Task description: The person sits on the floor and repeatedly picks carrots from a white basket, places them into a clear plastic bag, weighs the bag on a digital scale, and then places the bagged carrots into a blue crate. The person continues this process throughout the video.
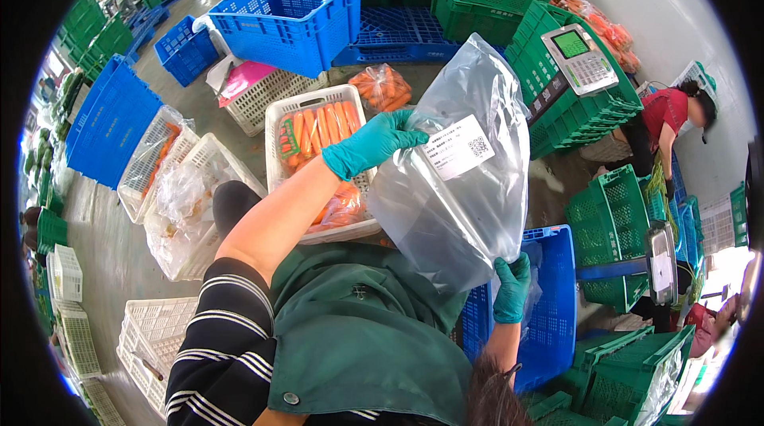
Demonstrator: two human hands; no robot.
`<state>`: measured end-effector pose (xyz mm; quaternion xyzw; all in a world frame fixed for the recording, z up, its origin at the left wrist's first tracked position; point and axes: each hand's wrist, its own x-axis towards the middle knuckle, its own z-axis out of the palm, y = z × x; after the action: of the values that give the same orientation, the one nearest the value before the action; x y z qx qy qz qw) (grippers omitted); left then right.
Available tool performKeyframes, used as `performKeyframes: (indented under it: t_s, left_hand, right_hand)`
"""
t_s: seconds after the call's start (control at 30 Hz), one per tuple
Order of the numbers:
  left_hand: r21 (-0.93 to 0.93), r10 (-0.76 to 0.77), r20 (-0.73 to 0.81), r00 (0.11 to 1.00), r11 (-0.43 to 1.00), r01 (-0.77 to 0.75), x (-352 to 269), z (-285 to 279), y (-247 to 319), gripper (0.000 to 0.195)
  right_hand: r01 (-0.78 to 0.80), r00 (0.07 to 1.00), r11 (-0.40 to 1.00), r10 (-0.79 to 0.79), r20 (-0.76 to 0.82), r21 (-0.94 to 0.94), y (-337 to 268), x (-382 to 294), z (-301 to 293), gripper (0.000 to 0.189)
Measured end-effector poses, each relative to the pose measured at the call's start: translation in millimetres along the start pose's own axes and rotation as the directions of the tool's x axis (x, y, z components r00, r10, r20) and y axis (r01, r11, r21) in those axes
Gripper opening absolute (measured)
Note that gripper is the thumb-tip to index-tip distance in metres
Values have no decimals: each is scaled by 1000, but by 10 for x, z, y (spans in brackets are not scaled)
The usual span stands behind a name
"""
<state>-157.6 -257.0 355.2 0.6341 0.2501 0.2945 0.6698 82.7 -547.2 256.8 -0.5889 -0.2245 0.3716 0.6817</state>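
Observation:
A clear plastic bag (406, 217) is spread between my two teal-gloved hands. My left hand (379, 142) pinches its upper left side, beside a white printed label (458, 147) stuck on the plastic. Lower down, my right hand (512, 288) grips the bag's bottom right corner. No contents show inside the bag. Just beyond my left forearm stands a white plastic crate (271, 145) with bagged carrots (319, 127) in it. Another bag of carrots (382, 87) lies on the floor behind that crate. Below my right hand is a blue plastic crate (546, 318) holding clear plastic.
White crates (179, 199) with crumpled plastic stand at left. A large blue crate (286, 32) rests on a white crate ahead. Stacked green crates (573, 109) at right bear a scale display (579, 59). A person in red (662, 115) bends over at far right.

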Motion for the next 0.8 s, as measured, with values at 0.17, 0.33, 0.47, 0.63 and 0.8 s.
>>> performKeyframes:
  t_s: [0.17, 0.33, 0.47, 0.63, 0.8]
  left_hand:
    - [67, -6, -68, 998, 998, 10, 132, 62, -201, 29]
    - [8, -18, -186, 982, 1000, 20, 234, 160, -620, 27]
    - [-301, -291, -341, 894, 935, 189, 114, 296, -1100, 23]
    - [-385, -369, -360, 857, 895, 224, -244, 545, -1568, 21]
    - [-410, -285, -335, 898, 903, 133, -509, 733, -1610, 27]
  right_hand:
    - [54, 995, 989, -64, -74, -138, -102, 69, -7, 20]
    - [416, 842, 858, -489, -229, -301, -255, 44, -182, 18]
    - [-83, 990, 947, 113, 80, -312, -54, -307, -450, 32]
    - [-577, 817, 817, 577, -17, -2, 747, -465, -511, 52]
    - [-507, 828, 655, 551, 104, 561, 1030, -167, -593, 51]
